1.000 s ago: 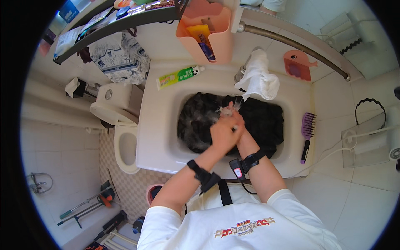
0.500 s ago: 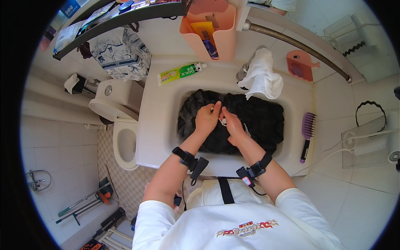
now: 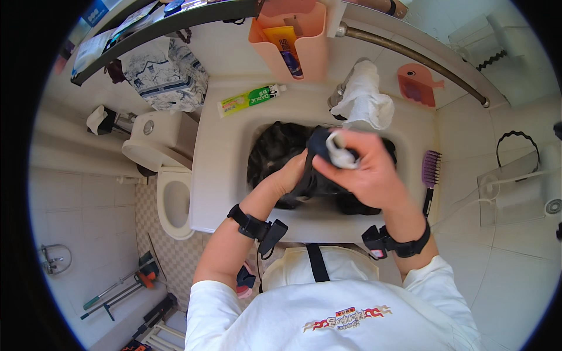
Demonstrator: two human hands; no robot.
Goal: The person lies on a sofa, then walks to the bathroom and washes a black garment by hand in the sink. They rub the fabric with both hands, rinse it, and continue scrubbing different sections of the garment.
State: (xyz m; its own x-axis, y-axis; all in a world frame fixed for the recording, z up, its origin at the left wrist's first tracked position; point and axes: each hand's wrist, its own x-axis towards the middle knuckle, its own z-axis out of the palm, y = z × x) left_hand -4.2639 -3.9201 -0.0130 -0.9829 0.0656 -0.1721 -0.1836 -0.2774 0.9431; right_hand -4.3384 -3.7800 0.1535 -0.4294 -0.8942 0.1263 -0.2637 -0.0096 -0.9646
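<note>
A black garment [image 3: 275, 153] lies bunched and wet in the white basin [image 3: 228, 175]. My right hand [image 3: 374, 169] is raised above the basin, thumb and fingers closed on a lifted part of that garment, where a white strip [image 3: 339, 151] shows. Lower down, my left hand [image 3: 291, 175] closes on the same dark cloth, its fingertips hidden behind the fabric. Between the two hands a fold of cloth hangs. Each forearm wears a black strap with a small device. Some blur is on the right hand.
A white cloth [image 3: 366, 99] drapes over the tap behind the basin. On the rim lie a toothpaste tube [image 3: 252, 99] and a purple hairbrush [image 3: 431, 175]. A pink holder [image 3: 313, 52] stands at the back. The toilet [image 3: 174, 202] is at left; a metal bar [image 3: 410, 52] runs at upper right.
My right hand has risen and moved right, lifting part of the black garment with the white strip. My left hand has lowered slightly, its fingers now behind the cloth.
</note>
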